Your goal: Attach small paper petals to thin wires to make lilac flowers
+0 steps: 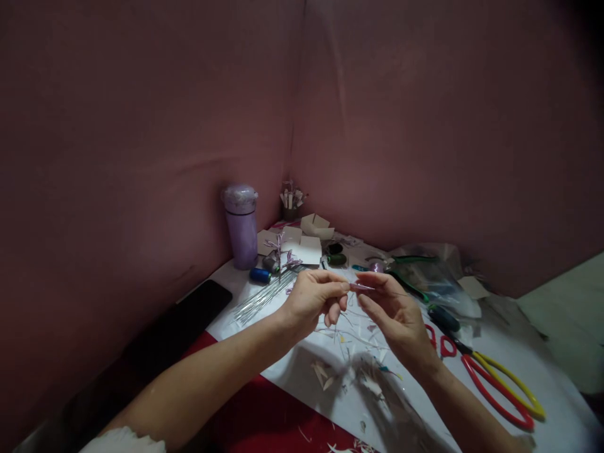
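Observation:
My left hand [314, 297] pinches one end of a slim purple strip [362, 287] between thumb and fingertips, above the middle of the white-covered table. A thin wire [397, 293] runs on from the strip to the right, across my right palm. My right hand [401, 318] is around the strip's far end, fingers curved above and thumb below, with a gap between them. Whether its fingertips touch the strip I cannot make out. Behind my left hand lie a bundle of thin metal wires [264, 297] and small purple twisted pieces [293, 259].
A purple tumbler [243, 229] stands by the wall, near a blue thread spool [260, 275] and white cards [310, 250]. Red-and-yellow-handled cutters [500, 387], red-handled scissors [447, 346] and a plastic pouch [438, 277] lie right. Paper scraps [372, 384] litter the front. A dark flat device [205, 301] lies left.

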Available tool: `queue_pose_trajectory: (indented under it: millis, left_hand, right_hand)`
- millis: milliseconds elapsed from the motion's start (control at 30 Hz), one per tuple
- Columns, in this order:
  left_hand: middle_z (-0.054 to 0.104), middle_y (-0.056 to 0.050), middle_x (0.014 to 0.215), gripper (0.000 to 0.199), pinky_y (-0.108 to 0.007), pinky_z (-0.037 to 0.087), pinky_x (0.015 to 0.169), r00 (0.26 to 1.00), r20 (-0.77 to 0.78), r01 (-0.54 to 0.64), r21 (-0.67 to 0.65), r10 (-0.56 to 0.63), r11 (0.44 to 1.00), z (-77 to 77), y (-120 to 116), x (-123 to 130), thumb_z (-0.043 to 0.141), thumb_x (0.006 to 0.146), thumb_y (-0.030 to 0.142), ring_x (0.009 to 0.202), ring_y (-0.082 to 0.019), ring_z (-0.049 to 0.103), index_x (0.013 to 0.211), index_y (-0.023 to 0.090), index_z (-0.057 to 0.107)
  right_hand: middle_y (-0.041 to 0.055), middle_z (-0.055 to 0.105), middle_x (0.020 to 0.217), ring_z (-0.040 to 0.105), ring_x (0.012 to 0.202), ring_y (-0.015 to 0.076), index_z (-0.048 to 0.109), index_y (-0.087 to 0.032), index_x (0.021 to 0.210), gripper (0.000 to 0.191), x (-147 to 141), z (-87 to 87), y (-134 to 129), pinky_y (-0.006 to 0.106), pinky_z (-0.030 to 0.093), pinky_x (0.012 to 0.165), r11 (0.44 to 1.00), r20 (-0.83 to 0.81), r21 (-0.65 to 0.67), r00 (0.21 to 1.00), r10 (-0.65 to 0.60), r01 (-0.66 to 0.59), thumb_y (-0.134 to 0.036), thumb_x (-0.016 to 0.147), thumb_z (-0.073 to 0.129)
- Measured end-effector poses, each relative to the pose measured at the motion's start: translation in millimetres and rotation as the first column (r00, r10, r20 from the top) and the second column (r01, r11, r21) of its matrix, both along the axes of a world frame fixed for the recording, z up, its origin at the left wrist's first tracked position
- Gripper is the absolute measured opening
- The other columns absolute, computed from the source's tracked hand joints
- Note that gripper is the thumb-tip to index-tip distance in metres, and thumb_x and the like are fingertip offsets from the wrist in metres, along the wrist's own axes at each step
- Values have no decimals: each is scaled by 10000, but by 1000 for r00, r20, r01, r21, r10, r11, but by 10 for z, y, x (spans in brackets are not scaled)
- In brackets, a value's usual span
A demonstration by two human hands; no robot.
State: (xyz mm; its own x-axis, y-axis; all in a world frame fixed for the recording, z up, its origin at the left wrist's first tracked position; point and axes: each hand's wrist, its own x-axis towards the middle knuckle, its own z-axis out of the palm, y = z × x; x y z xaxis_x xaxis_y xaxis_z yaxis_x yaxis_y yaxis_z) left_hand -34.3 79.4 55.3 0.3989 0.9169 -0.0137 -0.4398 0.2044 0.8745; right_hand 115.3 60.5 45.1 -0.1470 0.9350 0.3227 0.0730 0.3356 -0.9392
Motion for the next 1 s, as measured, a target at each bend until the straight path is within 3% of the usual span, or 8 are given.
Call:
queue_pose_trajectory:
  millis: [167,233,467,667,1000]
  left_hand:
    - [566,17,481,136,-146,288,250,1000,-1,3,-13,-3,1000,-19,9,-4,664,689,199,264,-46,431,675,81,597]
    - [563,15,473,133,-143,284,246,1000,-14,17,-9,-17,1000,-14,-6,-1,658,692,198,266,-51,437,666,84,594]
    - [557,9,458,124,-151,288,234,988,-121,98,39,-93,994,58,-149,37,623,700,197,258,-66,442,651,86,593]
    - [564,10,480,110,-149,317,245,989,-97,119,48,-114,992,65,-151,22,613,711,201,276,-67,455,696,94,594]
    - [529,17,441,161,-148,300,237,973,-193,141,66,-126,988,78,-210,43,593,710,199,255,-62,433,583,109,549]
  right_hand:
    - [-4,566,656,542,597,128,595,-191,824,142,95,3,12,233,447,521,991,81,46,988,-132,128,-328,793,619]
    - [-20,527,590,476,525,107,608,-180,755,145,118,22,47,218,386,462,990,104,59,986,-132,126,-321,775,638]
    - [-12,563,607,465,538,98,644,-181,710,116,204,86,183,214,366,486,995,77,91,996,-40,33,-286,750,675]
    - [7,583,625,504,562,114,688,-191,704,56,288,126,157,222,386,493,987,129,137,989,67,-85,-239,731,697]
    - [-18,558,599,460,529,87,631,-192,709,93,246,187,123,201,344,470,985,167,48,973,158,-168,-243,785,648]
